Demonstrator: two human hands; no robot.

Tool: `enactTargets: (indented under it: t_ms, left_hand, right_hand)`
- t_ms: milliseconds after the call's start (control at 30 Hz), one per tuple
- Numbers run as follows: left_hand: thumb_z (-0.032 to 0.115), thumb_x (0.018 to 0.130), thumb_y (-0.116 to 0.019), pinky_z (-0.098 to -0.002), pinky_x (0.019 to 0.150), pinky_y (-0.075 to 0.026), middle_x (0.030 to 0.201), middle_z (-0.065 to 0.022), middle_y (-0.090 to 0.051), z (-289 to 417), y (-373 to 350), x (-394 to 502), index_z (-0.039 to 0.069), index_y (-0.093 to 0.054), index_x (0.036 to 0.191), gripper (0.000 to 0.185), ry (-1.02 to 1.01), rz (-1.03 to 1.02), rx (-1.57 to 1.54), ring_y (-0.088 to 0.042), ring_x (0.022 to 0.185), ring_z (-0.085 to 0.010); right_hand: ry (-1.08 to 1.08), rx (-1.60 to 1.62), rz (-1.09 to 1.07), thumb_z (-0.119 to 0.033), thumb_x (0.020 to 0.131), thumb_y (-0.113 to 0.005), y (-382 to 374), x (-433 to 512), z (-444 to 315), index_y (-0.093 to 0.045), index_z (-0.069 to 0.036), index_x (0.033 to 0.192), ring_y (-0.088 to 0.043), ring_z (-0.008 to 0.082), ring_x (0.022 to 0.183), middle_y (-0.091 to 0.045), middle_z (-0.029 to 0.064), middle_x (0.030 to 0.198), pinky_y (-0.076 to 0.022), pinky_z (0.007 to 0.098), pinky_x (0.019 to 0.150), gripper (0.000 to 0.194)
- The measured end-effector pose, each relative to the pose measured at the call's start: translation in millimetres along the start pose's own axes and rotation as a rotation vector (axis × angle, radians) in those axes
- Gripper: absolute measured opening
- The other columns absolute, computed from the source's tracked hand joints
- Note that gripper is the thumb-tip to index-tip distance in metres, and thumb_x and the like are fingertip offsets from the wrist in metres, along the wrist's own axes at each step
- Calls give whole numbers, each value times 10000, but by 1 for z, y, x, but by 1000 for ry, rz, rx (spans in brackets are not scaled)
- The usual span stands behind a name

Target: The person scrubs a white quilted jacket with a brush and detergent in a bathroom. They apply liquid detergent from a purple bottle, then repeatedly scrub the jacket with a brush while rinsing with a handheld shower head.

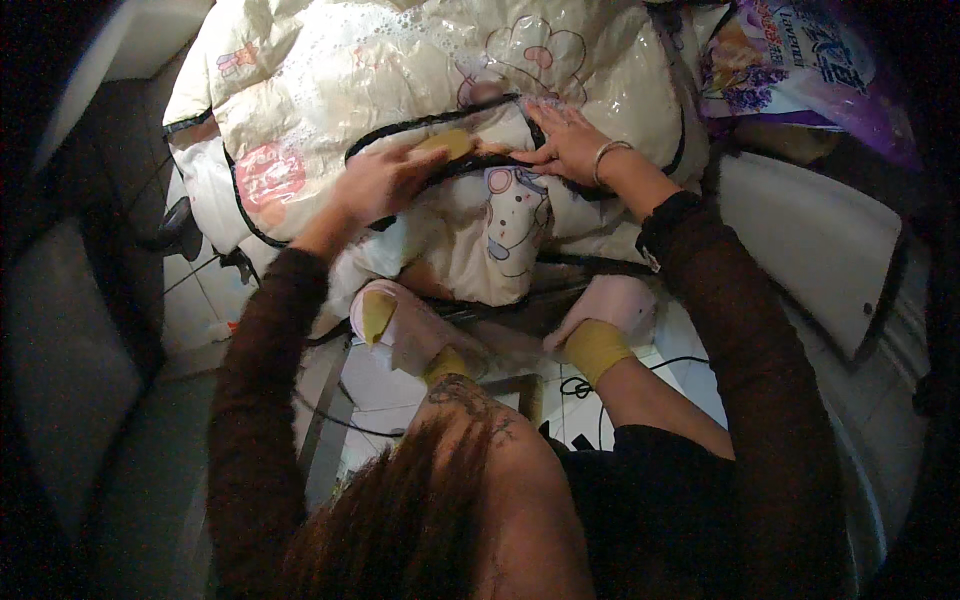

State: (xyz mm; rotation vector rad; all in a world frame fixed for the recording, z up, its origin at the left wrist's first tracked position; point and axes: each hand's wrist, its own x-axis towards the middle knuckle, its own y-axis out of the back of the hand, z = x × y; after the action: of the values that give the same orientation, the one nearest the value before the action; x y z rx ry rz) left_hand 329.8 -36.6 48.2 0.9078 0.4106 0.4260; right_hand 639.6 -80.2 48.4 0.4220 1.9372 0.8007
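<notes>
A large padded cover in cream cloth (420, 67), probably a quilt or a pet bed, spreads before me. It has cartoon prints and black piping, and its upper surface looks wet and sudsy. In my left hand (382, 180) is a yellow oblong block (450, 142), a soap bar or brush back; I cannot tell which. The block rests against a fold edged by the piping. My right hand (566, 142), with a bangle at the wrist, lies on the same fold with its fingers spread. Foam touches its fingertips.
A purple plastic bag bearing writing (795, 75) lies at the upper right. Below it stands a pale panel (810, 240). My feet in pink slippers (607, 307) are close to the cover's near edge. A black cable (577, 386) runs across the tiled floor.
</notes>
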Motion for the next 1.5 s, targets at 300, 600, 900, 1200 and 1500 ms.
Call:
enactTargets:
  t_ms: [300,600,900,1200,1500]
  left_hand:
    - [164,851,-558,-421,696,-526,1048,-152,-601,20,-20,51,269,-509,1336,499,-200,18,-26,-634,842,-364]
    - [184,857,-552,-433,591,-508,923,-124,-623,-16,25,-38,273,-499,1346,500,67,-219,152,-646,715,-291]
    - [208,874,-549,-409,524,-482,804,-114,-599,-16,-4,-69,304,-567,1290,427,161,-62,143,-615,640,-292]
    - [196,864,-570,-444,592,-519,918,-135,-612,-2,-55,-19,314,-478,1361,519,291,164,102,-648,693,-328]
    - [236,873,-548,-477,632,-506,924,-172,-632,55,-62,12,263,-485,1329,460,709,293,22,-641,772,-349]
  right_hand:
    - [-28,-82,-53,-353,891,-601,1,1,1,-594,-429,1232,-125,336,1448,-86,159,1576,-132,470,1150,350]
    - [-46,-21,-45,-342,876,-616,1,0,-10,-589,-441,1233,-129,327,1449,-113,145,1574,-113,484,1149,371]
    - [-55,89,23,-289,877,-615,11,-5,-14,-604,-408,1229,-137,331,1447,-137,153,1567,-122,488,1147,371]
    - [-129,-57,320,-381,922,-512,-19,39,-68,-225,-138,1488,-191,321,1425,-227,113,1544,-151,454,1153,680]
    - [-319,-101,254,-428,954,-442,-22,37,-72,-146,-3,1487,-149,314,1437,-123,146,1569,-108,452,1164,743]
